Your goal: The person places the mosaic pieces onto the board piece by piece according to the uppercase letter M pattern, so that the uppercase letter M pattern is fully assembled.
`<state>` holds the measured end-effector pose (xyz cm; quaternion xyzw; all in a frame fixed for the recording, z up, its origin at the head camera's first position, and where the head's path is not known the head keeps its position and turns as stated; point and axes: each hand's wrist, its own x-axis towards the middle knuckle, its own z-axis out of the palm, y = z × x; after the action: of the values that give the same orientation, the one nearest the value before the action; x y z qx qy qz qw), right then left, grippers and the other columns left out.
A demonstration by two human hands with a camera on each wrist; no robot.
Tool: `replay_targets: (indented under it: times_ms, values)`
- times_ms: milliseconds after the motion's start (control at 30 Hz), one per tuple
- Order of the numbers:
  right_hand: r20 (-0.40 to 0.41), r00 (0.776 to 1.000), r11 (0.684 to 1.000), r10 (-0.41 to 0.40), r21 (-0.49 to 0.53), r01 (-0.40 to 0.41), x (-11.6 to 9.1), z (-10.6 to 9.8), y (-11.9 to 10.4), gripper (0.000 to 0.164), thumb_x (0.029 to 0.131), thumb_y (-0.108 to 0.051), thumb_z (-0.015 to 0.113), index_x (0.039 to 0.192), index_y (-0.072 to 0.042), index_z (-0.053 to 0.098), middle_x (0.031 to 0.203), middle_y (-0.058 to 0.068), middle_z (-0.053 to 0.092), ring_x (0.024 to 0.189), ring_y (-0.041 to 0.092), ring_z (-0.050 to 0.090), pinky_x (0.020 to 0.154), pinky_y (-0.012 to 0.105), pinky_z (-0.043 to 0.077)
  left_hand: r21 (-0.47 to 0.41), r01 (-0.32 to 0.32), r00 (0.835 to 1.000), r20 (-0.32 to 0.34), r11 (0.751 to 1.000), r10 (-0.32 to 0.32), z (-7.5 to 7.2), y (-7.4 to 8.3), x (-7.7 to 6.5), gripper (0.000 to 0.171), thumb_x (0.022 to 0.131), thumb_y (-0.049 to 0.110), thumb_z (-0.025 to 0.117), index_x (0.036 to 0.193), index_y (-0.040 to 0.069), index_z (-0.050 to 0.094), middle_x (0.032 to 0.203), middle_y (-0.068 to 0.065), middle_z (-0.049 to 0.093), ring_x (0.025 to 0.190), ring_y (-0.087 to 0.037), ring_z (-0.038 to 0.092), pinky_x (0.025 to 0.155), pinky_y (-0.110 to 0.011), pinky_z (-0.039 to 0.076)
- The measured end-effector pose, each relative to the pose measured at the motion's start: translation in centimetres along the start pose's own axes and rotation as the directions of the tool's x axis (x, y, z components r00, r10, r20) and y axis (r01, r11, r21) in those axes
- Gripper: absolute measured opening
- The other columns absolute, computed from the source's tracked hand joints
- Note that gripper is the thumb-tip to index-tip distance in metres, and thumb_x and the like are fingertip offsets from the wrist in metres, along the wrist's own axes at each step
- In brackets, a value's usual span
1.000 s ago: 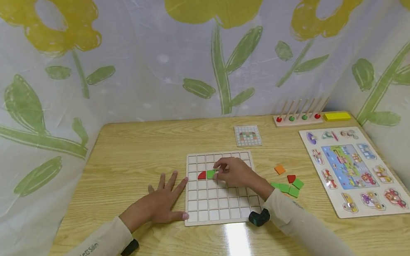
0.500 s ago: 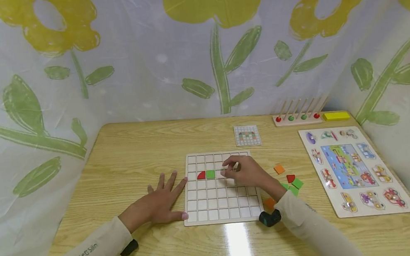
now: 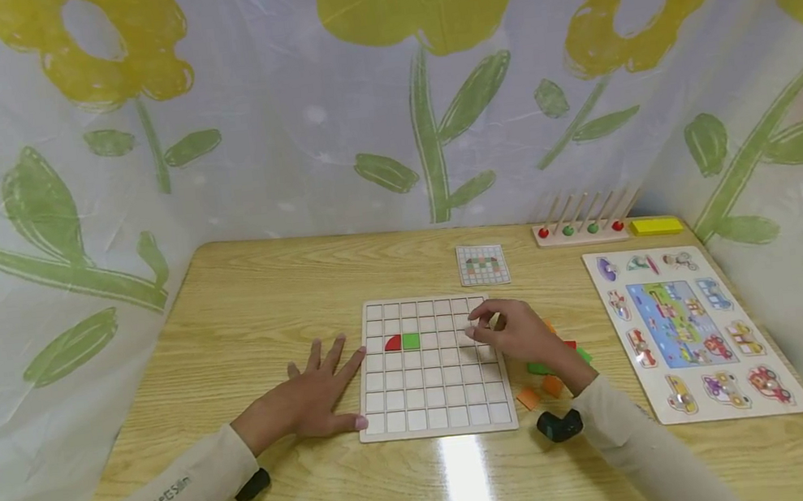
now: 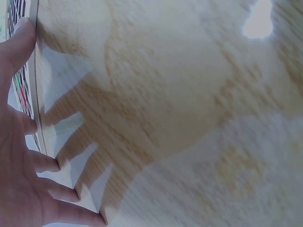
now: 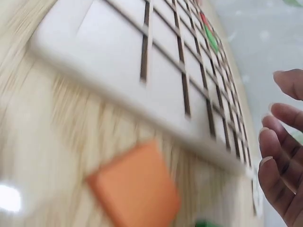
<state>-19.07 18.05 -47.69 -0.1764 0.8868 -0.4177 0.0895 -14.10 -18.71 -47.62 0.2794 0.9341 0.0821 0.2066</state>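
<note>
My left hand (image 3: 307,399) lies with its fingers spread on the table, thumb and index fingertips at the left edge of the white grid board (image 3: 435,398). A red quarter-circle tile (image 3: 393,343) and a green square tile (image 3: 411,341) sit side by side in its third row. Above the board's right edge is my right hand (image 3: 516,332), thumb and fingers loosely bent; the right wrist view shows nothing between them. Under and beside its wrist lie loose tiles, including an orange tile (image 5: 137,189) and green tiles (image 3: 539,368), partly hidden by that arm.
Behind the board lies a small pattern card (image 3: 483,265). At the back right stand a peg rack (image 3: 579,232) with red and green beads and a yellow block (image 3: 656,226). A vehicle picture puzzle (image 3: 655,391) occupies the right side. A flowered curtain (image 3: 274,158) surrounds the table.
My right hand has moved away from the green square tile, rightwards across the board to its right edge, leaving that tile in its cell. My left hand has stayed put.
</note>
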Motion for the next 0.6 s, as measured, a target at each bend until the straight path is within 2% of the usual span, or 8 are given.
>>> replay_targets:
  times_ms: [433, 600]
  values:
    - [-0.029, 0.999, 0.999, 0.016, -0.041, -0.018, -2.1, -2.8, 3.4, 0.024, 0.094, -0.023, 0.073, 0.112, -0.008, 0.073, 0.092, 0.003, 0.068, 0.059, 0.016, 0.062, 0.053, 0.029, 0.05, -0.008, -0.001, 1.0, 0.007, 1.0, 0.001, 0.0, 0.0, 0.1, 0.105, 0.088, 0.072, 0.057, 0.163, 0.013, 0.012, 0.165, -0.03, 0.004, 0.145, -0.064, 0.008, 0.094, -0.086, 0.026]
    - [-0.04, 0.998, 0.997, 0.043, -0.065, -0.045, -2.8, -3.6, 4.4, 0.028, 0.094, -0.029, 0.073, 0.112, -0.008, 0.073, 0.093, 0.002, 0.068, 0.063, 0.014, 0.063, 0.056, 0.028, 0.05, -0.008, -0.001, 1.0, 0.008, 1.0, 0.001, 0.0, 0.0, 0.0, 0.104, 0.089, 0.071, 0.058, 0.163, 0.012, 0.013, 0.165, -0.031, 0.004, 0.145, -0.064, 0.007, 0.094, -0.086, 0.025]
